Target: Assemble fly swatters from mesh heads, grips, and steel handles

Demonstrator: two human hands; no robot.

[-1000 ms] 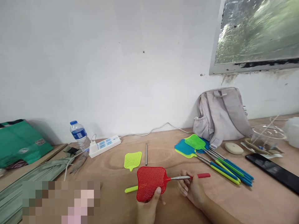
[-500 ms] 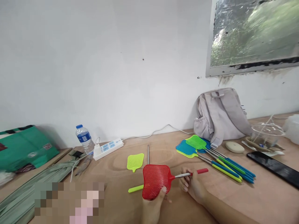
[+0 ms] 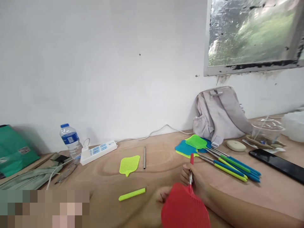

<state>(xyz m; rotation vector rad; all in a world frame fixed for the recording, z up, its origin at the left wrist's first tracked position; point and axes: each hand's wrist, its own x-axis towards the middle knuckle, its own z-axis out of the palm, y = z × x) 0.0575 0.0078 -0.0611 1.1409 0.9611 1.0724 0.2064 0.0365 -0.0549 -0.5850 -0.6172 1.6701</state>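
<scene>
My right hand (image 3: 198, 182) is closed around the metal rod of a red fly swatter (image 3: 182, 205), just below its red grip. The swatter is turned head-down toward me. Partly behind its mesh head lies my left hand (image 3: 161, 193); most of its fingers are hidden or blurred, so its hold is unclear. To the left on the table are loose swatter parts: a yellow-green mesh head (image 3: 129, 164), a metal rod (image 3: 144, 158) and a yellow-green handle (image 3: 132, 194).
Several whole fly swatters (image 3: 223, 161) in blue and green lie at right. Behind them are a grey backpack (image 3: 220, 115), a beige oval case (image 3: 236, 145), a black phone (image 3: 276, 164) and a plastic cup (image 3: 268, 129). A power strip (image 3: 98, 152) and water bottle (image 3: 70, 139) stand left.
The red swatter has swung from lying sideways to pointing head-down toward me, grip upward. My left thumb no longer shows on its mesh. The view has shifted slightly, uncovering the yellow-green handle.
</scene>
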